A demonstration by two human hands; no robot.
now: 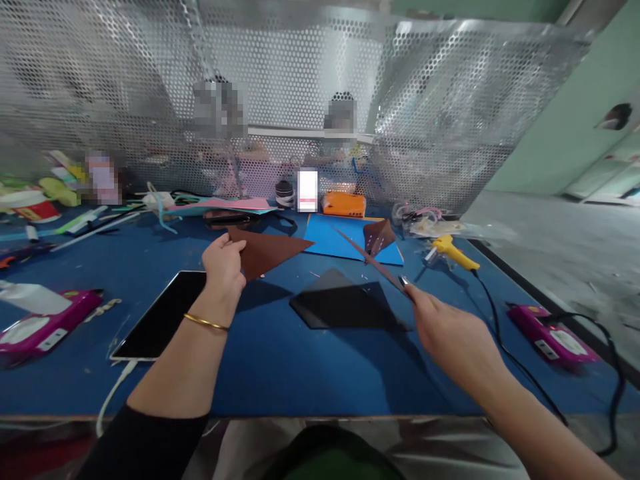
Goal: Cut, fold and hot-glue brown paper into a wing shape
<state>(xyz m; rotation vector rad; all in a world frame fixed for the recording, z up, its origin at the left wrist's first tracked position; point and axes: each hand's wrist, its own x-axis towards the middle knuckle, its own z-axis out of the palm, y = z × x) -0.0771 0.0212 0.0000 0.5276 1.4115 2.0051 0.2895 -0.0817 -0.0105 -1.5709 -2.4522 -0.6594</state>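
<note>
My left hand [225,267] is closed on one corner of a brown triangular sheet [275,253], pinching it above the table so that its point faces right. My right hand [437,313] grips the near end of a long, thin brown piece [377,265], which slants away to the upper left; whether it is a strip or a sheet seen edge-on, I cannot tell. Between the hands a dark, see-through sheet with angled edges [340,303] lies on the table. Behind it, a small brown folded piece [380,235] is over a bright blue sheet [330,233].
A tablet [167,313] lies by my left forearm on the blue table [300,373]. At right are a yellow glue gun [453,252] and a magenta power strip [553,333] with cords; another power strip [50,327] is at left. An orange pack [344,203] stands before a perforated screen [280,60].
</note>
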